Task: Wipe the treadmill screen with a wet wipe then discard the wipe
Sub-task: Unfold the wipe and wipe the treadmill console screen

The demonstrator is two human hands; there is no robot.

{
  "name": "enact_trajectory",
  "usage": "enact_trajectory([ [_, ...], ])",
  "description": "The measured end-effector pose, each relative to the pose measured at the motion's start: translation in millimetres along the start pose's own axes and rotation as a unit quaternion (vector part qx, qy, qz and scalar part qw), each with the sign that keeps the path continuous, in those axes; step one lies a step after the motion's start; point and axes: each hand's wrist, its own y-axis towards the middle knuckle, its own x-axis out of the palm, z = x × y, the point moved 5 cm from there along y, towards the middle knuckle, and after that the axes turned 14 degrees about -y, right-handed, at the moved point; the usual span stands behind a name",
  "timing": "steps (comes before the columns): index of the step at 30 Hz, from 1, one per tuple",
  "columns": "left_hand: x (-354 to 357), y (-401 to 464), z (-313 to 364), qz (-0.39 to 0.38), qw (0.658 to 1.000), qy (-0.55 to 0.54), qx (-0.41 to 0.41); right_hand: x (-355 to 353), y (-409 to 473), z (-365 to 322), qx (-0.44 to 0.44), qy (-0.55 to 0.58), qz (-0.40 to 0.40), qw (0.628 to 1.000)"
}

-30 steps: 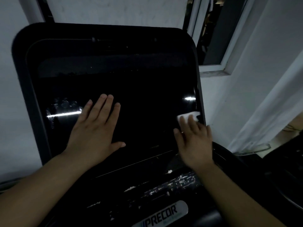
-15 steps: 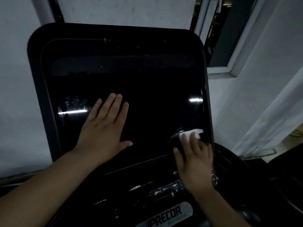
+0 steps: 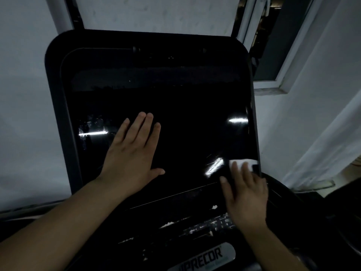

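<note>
The treadmill screen (image 3: 185, 114) is a large glossy black panel in a dark frame, filling the middle of the head view. My left hand (image 3: 132, 153) lies flat on its lower left part, fingers together and pointing up, holding nothing. My right hand (image 3: 246, 194) presses a white wet wipe (image 3: 241, 163) against the screen's lower right corner, beside the frame edge. Only the wipe's top edge shows beyond my fingertips. A wet streak (image 3: 214, 168) glints just left of the wipe.
Below the screen lies the console (image 3: 195, 225) with worn white markings and a PRECOR badge (image 3: 205, 259). A pale wall stands behind, with a window frame (image 3: 273, 55) at upper right and a light curtain (image 3: 322, 143) on the right.
My right hand has slid the wipe down the screen's right edge toward the bottom corner. The left hand has stayed flat on the screen.
</note>
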Motion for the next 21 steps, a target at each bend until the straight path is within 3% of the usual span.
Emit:
enact_trajectory([
  [4,0.4,-0.4,0.3,-0.011,1.0,-0.001,-0.001,-14.9,-40.0,-77.0,-0.154,0.035,0.033,0.987],
  [7,-2.8,-1.7,-0.7,-0.01,1.0,-0.009,0.001,-17.3,-48.1,-95.0,-0.223,0.049,0.048,0.972],
  [9,-12.2,-7.3,-3.3,0.004,1.0,-0.026,0.002,-14.9,-30.9,-75.4,-0.207,0.019,0.058,0.976],
  [13,-34.5,-34.3,-17.8,0.038,0.999,-0.019,0.022,-2.7,18.1,3.5,-0.013,-0.002,0.024,1.0],
  [15,-37.0,-49.8,-34.5,0.023,1.0,0.006,0.012,-0.8,24.0,7.9,0.021,0.008,0.007,1.0],
  [18,-31.9,-62.9,-55.5,-0.004,0.999,0.03,-0.017,-11.1,12.4,-36.5,-0.028,0.019,0.024,0.999],
  [21,-26.1,-63.3,-60.7,-0.019,0.998,0.047,-0.024,-25.6,-21.3,-104.8,-0.168,0.034,0.068,0.983],
])
